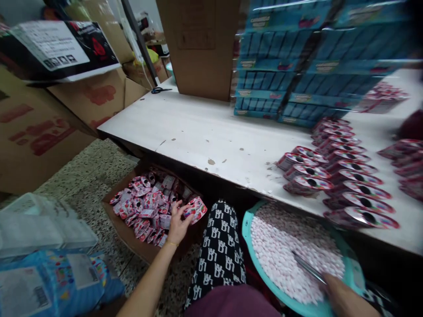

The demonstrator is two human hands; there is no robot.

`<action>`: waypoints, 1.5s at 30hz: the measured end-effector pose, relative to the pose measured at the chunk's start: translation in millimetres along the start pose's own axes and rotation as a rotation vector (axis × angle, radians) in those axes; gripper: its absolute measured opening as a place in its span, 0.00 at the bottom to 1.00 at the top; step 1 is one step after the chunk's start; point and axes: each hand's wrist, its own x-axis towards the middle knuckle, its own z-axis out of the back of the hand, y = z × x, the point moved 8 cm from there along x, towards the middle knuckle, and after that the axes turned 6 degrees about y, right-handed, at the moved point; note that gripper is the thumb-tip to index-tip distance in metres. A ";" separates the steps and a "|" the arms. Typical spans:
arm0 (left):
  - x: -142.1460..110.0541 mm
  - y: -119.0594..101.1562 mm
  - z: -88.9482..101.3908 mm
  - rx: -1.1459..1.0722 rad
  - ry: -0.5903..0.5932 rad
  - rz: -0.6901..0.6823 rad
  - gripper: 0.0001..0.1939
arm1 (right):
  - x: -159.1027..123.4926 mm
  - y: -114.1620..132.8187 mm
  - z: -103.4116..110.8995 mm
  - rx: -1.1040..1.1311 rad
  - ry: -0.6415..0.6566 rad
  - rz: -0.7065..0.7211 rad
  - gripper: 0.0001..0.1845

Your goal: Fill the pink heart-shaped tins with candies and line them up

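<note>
My left hand point(178, 225) pinches a pink printed packet point(195, 210) at the right side of an open cardboard box point(124, 241). That box is filled with similar pink packets point(150, 200), several showing a round dark spot. At the lower right, my right hand point(343, 296) is wrapped round a slim metal utensil point(309, 266). Its far end rests on or in small pale pink and white pieces point(280, 246), like candies, that fill a teal basin point(248, 233). What shape the utensil's tip has, I cannot tell.
Rows of upright pink packets point(355, 178) stand on the white table point(198, 132), right side. Wrapped blue boxes point(274, 66) and a large carton point(201, 48) are behind them. Scissors point(160, 90) lie at the far edge. Blue bags point(56, 281) and clear plastic containers point(46, 224) sit lower left.
</note>
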 end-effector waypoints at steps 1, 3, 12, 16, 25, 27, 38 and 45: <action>-10.5 -12.1 -4.5 -0.093 0.033 0.031 0.16 | 7.3 6.6 -7.3 0.021 0.015 0.003 0.17; -29.3 -34.2 -20.9 -0.297 0.113 0.116 0.20 | 20.1 18.6 -25.7 0.154 0.115 0.033 0.16; -66.1 -112.9 -145.8 -0.455 0.615 0.176 0.26 | 25.4 11.8 -26.2 0.562 0.136 0.200 0.16; -61.3 -141.7 -188.8 -0.081 0.659 -0.185 0.19 | 9.3 2.9 13.2 0.645 0.101 0.270 0.17; -84.5 -174.2 -260.2 0.179 0.723 -0.564 0.24 | -21.9 19.1 118.5 0.153 0.105 0.309 0.17; -89.0 -174.8 -265.8 0.186 0.735 -0.577 0.26 | -23.6 30.9 129.7 -0.030 0.093 0.292 0.14; -70.8 -150.4 -247.6 -0.016 0.673 -0.351 0.21 | -24.9 3.1 114.9 -0.237 0.077 0.235 0.10; -62.2 -118.3 -256.7 -0.202 0.739 -0.111 0.21 | 12.4 13.6 -6.4 0.239 0.160 0.095 0.13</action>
